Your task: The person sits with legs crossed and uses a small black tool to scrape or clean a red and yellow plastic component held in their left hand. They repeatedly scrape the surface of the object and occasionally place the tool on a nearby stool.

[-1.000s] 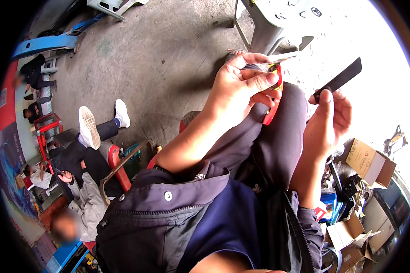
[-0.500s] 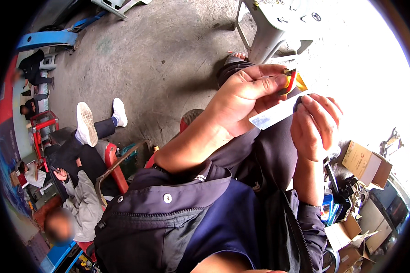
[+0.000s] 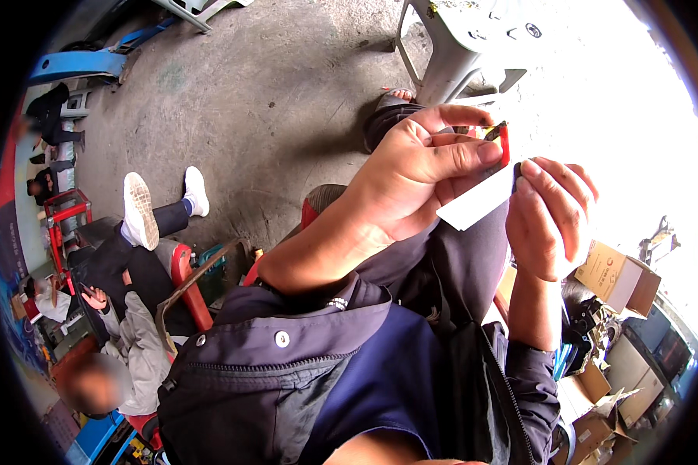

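Observation:
My left hand (image 3: pixel 423 167) is closed, thumb against fingers, on a small piece with a red edge (image 3: pixel 505 145) and dark and yellow parts. Its kind does not show. Just below those fingertips a flat white strip (image 3: pixel 473 203) slants down and left. My right hand (image 3: pixel 551 213) faces the left one, with thumb and fingertips pinched around a small dark piece (image 3: pixel 516 175) at the strip's upper right end. Which hand carries the strip I cannot tell. Both hands are raised over my lap.
Ahead stands a grey plastic stool (image 3: pixel 450 58) on the concrete floor. Open cardboard boxes (image 3: pixel 616 279) and clutter lie to my right. At left another person in a grey jacket (image 3: pixel 143 349) sits with legs stretched out, beside a red-armed chair (image 3: pixel 190 287).
My right hand has shifted slightly right and the dark piece sits a little farther right. The white strip has turned and now looks plain white. Less yellow shows by my left fingertips.

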### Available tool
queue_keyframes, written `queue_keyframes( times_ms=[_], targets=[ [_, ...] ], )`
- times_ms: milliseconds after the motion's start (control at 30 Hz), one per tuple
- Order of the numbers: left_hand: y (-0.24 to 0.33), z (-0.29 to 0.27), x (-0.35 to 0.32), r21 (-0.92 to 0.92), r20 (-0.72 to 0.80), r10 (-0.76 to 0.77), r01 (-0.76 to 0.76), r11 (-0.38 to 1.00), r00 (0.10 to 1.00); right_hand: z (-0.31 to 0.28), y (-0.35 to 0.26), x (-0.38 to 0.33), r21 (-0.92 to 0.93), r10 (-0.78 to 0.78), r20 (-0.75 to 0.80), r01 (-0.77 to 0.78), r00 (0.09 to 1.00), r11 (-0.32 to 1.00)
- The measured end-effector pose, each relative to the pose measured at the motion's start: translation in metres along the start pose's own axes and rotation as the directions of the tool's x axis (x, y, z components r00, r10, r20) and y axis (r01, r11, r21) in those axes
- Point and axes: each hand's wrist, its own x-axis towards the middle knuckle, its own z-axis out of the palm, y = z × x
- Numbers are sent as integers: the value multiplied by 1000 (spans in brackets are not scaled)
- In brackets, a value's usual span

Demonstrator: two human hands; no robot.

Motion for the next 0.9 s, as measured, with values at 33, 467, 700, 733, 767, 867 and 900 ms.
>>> queue_keyframes(
  times_ms=[33, 467, 700, 733, 767, 867, 900],
  targets=[
    [0, -1, 0, 6, -1, 4, -4, 1000, 1000, 0, 0, 0, 3, 3, 2, -3, 1000, 1000],
    [-1, -4, 1, 129, -11, 45, -43, 991, 999, 2, 0, 1, 98, 58, -35, -55, 998, 994],
    [-1, -1, 1, 164, -30, 49, -43, 986, 998, 8, 2, 1, 117, 51, -99, -40, 994, 992],
    [-1, -2, 1, 158, -24, 47, -42, 986, 999, 8, 2, 2, 122, 49, -98, -37, 994, 992],
    [0, -1, 0, 153, -18, 45, -41, 987, 999, 8, 2, 2, 127, 50, -96, -38, 994, 991],
    [0, -2, 1, 151, -14, 48, -45, 987, 999, 6, 1, 4, 138, 50, -84, -38, 995, 990],
    [-1, -2, 1, 153, -16, 50, -48, 987, 999, 5, 1, 4, 141, 47, -77, -36, 996, 989]
  ],
)
